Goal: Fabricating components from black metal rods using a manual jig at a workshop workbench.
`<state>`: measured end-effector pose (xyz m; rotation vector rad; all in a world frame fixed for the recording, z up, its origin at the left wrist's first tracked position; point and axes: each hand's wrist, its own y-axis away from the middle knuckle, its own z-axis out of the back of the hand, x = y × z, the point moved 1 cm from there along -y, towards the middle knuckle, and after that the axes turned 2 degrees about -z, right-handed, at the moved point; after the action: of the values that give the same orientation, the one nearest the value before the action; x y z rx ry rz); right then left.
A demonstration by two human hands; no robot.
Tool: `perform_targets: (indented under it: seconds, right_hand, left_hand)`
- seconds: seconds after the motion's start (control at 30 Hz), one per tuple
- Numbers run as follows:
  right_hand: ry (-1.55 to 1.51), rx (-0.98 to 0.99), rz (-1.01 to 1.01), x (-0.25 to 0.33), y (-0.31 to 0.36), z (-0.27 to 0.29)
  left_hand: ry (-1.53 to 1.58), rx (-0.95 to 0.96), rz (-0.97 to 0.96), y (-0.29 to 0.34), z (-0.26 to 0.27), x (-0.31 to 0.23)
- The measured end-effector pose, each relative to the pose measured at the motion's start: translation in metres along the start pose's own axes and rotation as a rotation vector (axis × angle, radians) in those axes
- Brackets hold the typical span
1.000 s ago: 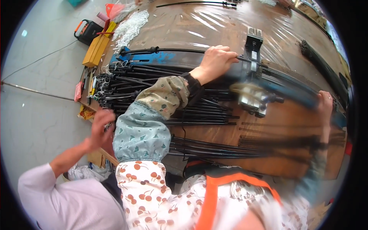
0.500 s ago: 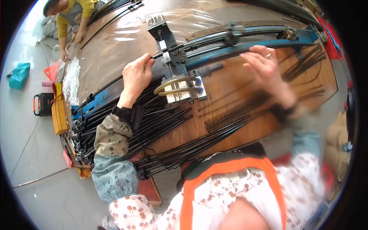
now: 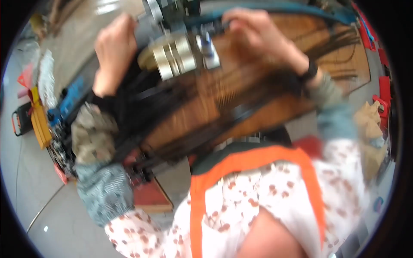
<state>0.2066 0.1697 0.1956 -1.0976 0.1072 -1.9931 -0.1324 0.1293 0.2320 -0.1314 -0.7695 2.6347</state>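
The whole picture is smeared by motion. My left hand is closed in a fist just left of the metal clamp fixture; a thin black rod was in it in the earlier frame, and the blur now hides most of that rod. On the other side of the fixture, my right hand reaches over the blue rail with its fingers bent toward the fixture. Whether they grip anything cannot be made out. Tan hoses loop at the fixture's left side.
Bundles of black rods lie along the near side of the wooden table. At the left are a yellow box, a black case and a white heap. Red bins stand at the right.
The view has shifted, so the fixture and table sit higher and further left. My right hand has come closer to the fixture. My left hand remains closed beside it.
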Motion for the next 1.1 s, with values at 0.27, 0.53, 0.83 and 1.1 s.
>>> perform_targets:
  seconds: [0.27, 0.53, 0.83, 1.1]
  right_hand:
    - [0.308, 0.555, 0.202, 0.100, 0.086, 0.003]
    - [0.328, 0.634, 0.346, 0.111, 0.112, -0.019]
    - [0.151, 0.439, 0.194, 0.121, 0.108, -0.030]
    - [0.138, 0.014, 0.020, 0.058, 0.104, 0.026]
  left_hand:
    - [-0.271, -0.020, -0.110, 0.032, 0.029, 0.085]
    - [-0.407, 0.451, 0.585, 0.083, 0.149, 0.002]
    - [0.207, 0.211, 0.369, 0.139, 0.100, -0.244]
    - [0.025, 0.379, 0.218, 0.090, 0.120, -0.201]
